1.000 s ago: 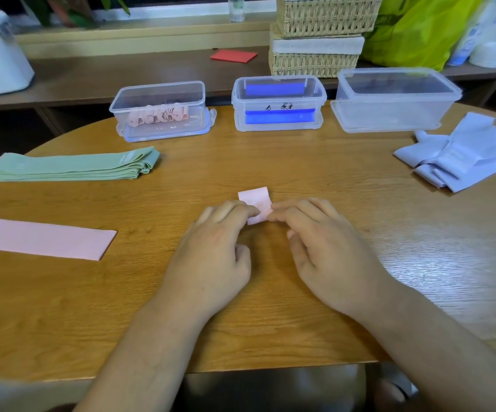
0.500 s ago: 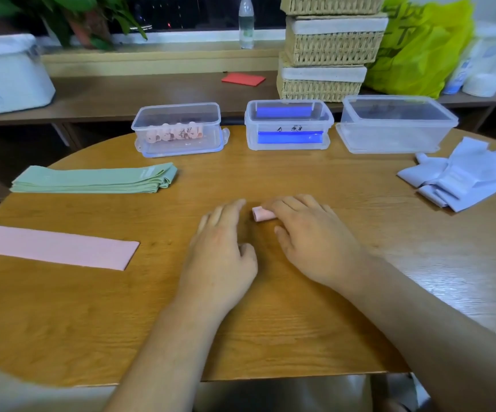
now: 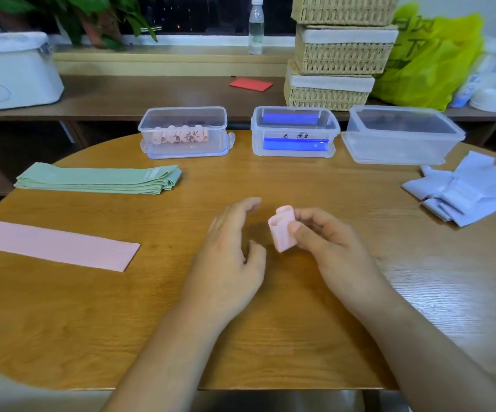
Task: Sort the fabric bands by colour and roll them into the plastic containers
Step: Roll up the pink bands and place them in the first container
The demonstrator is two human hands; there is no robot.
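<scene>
The right hand [image 3: 333, 248] held a small rolled pink band [image 3: 282, 228] lifted just above the middle of the tabletop [image 3: 240, 337], its thumb and fingers [image 3: 309, 214] curled around the roll's right side, one open end of the roll facing up. The left hand [image 3: 228, 257] hovered just beside it, apart from the roll, fingers [image 3: 246, 205] loosely spread and holding nothing. A flat pink band [image 3: 56, 245] lay stretched out at the left edge of the tabletop, and a folded stack of green bands [image 3: 101, 179] lay behind it, towards the far left. A loose heap of pale lilac bands [image 3: 472, 194] sat at the right edge. Along the far edge stood three clear plastic containers in a row: the left container [image 3: 211, 144] held a line of pink rolls [image 3: 181, 134], the middle container [image 3: 258, 135] held blue rolls [image 3: 295, 143], and the right container [image 3: 401, 144] stood nearest the lilac heap.
</scene>
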